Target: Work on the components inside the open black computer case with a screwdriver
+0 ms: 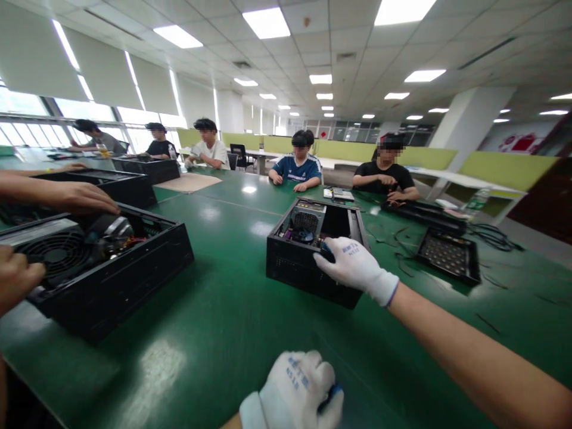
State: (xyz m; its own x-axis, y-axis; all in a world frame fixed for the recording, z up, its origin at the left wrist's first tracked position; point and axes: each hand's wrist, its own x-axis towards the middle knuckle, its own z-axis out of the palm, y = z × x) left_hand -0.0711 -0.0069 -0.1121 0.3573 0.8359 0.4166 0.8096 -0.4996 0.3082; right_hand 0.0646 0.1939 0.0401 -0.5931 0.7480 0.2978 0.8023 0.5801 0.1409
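Observation:
A black desktop computer case [295, 265] lies on the green table [232, 333] in front of me, its top side uncovered. Inside it a fan [305, 236] and a silver power supply [308, 221] show. My right hand [351, 265], in a white glove with blue palm coating, grips the near edge of this case with the thumb outside and the fingers over the rim. Closer to me, low in the view, my left hand [300, 387] wears the same kind of glove. Its fingers are curled in, and whatever they may hold is hidden.
At left, a co-worker's hand [83, 196] rests on another open computer case [134, 283]. Rightward lie a black perforated metal part [449, 253], coiled black cables [498, 233] and loose wires. Several people sit across the table; a cardboard sheet [190, 183] lies there.

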